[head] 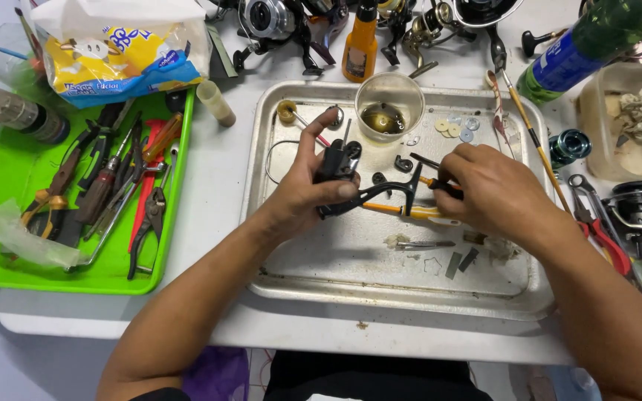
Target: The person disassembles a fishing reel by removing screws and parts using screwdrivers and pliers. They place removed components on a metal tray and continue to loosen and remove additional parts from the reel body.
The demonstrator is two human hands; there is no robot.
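1. The left hand (306,189) is wrapped around a black reel body (338,162), its thin black arm (380,191) running out toward the other hand.
2. The right hand (484,189) pinches an orange-handled tool (429,182) (tip hidden) just beside that arm.
3. Below both grips lies the metal tray (336,289); beyond them stands a clear cup (389,104).
4. Left of the holding hand, a green tray (9,171) carries pliers (150,223).

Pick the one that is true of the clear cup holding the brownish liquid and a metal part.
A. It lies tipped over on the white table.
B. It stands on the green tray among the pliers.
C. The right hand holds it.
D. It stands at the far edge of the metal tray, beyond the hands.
D: the clear cup stands upright on the metal tray at its far edge, beyond the left hand and the right hand, touched by neither.
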